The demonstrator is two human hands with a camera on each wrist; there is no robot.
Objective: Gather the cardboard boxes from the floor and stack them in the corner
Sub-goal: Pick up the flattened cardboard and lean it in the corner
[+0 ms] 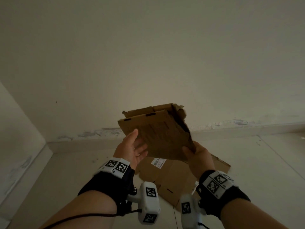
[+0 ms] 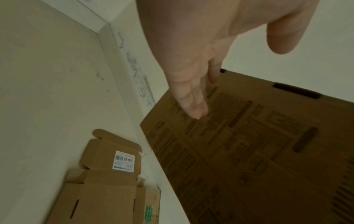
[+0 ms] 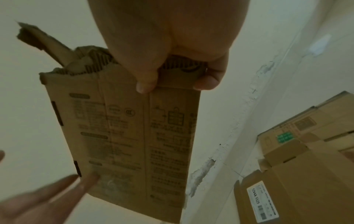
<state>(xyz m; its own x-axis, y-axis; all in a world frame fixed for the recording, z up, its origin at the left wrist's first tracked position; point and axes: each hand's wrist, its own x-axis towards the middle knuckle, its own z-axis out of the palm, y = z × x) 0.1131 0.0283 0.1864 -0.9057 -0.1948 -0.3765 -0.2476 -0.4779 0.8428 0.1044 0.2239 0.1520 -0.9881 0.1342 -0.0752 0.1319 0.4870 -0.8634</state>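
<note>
I hold a flattened, torn brown cardboard box (image 1: 156, 134) tilted in the air before the wall. My right hand (image 1: 191, 148) pinches its near right edge, thumb on the printed face (image 3: 134, 136) and fingers behind it. My left hand (image 1: 140, 143) is open, its straight fingers (image 2: 195, 106) lying against the printed face of the box (image 2: 249, 151) near the left edge. Beneath the held box, flattened cardboard boxes (image 1: 175, 177) lie on the floor, the top one with a white label (image 1: 159, 162). The same floor boxes (image 2: 107, 181) show in the left wrist view and in the right wrist view (image 3: 306, 166).
A pale wall with a scuffed baseboard (image 1: 99, 142) runs across ahead. It meets a side wall at a corner (image 1: 47, 143) on the left. Light floor tiles (image 1: 74, 171) lie bare between that corner and the floor boxes.
</note>
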